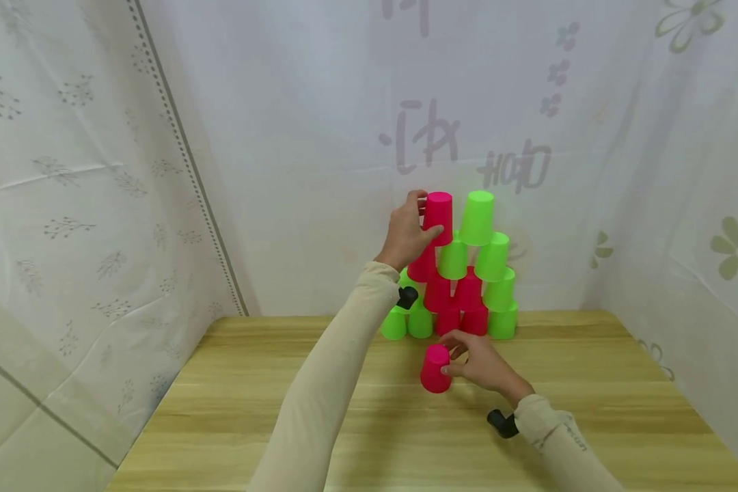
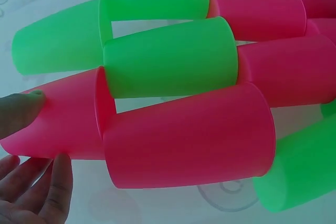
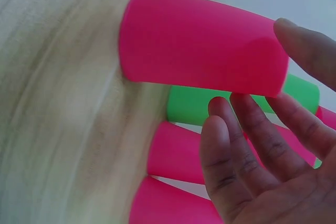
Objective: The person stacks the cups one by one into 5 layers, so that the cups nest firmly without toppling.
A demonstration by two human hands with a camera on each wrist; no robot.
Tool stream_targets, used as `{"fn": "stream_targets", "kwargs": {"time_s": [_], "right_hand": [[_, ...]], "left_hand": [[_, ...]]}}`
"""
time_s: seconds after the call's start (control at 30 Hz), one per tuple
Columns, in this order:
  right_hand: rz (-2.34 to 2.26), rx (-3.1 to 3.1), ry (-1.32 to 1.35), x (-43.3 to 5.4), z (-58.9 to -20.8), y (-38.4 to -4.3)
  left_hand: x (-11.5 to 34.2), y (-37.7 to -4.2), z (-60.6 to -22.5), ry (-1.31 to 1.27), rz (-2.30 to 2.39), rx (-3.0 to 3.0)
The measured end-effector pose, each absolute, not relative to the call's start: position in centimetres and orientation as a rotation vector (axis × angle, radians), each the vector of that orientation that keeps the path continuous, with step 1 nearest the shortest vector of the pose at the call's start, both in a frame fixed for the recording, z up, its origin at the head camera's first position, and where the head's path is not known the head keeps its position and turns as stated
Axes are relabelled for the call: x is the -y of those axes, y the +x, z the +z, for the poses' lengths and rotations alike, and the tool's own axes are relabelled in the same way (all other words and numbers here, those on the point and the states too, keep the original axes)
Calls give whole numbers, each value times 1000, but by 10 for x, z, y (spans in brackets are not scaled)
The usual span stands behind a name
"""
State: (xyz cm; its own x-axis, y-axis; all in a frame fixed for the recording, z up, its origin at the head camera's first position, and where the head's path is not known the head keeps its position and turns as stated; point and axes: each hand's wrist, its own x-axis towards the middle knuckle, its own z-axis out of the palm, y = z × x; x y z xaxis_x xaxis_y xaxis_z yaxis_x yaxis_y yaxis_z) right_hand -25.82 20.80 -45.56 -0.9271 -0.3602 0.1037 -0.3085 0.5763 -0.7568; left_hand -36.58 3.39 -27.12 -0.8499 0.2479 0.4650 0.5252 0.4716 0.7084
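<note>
A tiered stack of upside-down pink and green plastic cups stands at the back of the table. On its top tier, my left hand point(image 1: 406, 236) holds a pink cup point(image 1: 440, 210), thumb on one side and fingers on the other. In the left wrist view this cup's rim meets the base of the pink cup point(image 2: 189, 137) below. A green cup point(image 1: 477, 219) sits to its right on the same tier. In front of the stack, my right hand point(image 1: 482, 364) pinches another pink cup point(image 1: 435, 370) near its base, mouth down; whether it touches the table cannot be told.
The wooden table point(image 1: 252, 403) reaches back to a pale patterned cloth point(image 1: 307, 171), which also hangs at both sides. The lower tiers mix colours, with a green cup point(image 1: 502, 321) at the bottom right. Black wrist-worn devices point(image 1: 502, 424) show beside the sleeves.
</note>
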Motion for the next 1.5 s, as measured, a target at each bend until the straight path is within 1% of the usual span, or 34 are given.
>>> {"fn": "stream_targets", "kwargs": {"time_s": [0.43,0.7,0.8,0.9,1.17,1.27,1.37,1.5], "right_hand": [[-1427,-2722,-539,-202,-474,-262],[-1497,-2702,-537,-202,-482,-264],[-1506,-2690,-539,-201,-482,-264],[-1507,-2690,-545,-201,-481,-263],[-1464,-2691,-564,-201,-476,-264],[-1436,-2700,-573,-201,-472,-265],[-1403,-2713,-600,-201,-463,-267],[-1385,-2729,-620,-204,-448,-271]], "left_hand": [[-22,-362,-276,-601,-1252,2480],[2,-357,-298,-600,-1289,2427],[13,-351,-314,-616,-1333,2377],[26,-342,-338,-610,-1394,2355],[56,-307,-423,-529,-1550,2450],[63,-295,-447,-517,-1594,2484],[69,-279,-462,-520,-1633,2518],[77,-262,-468,-568,-1640,2586]]}}
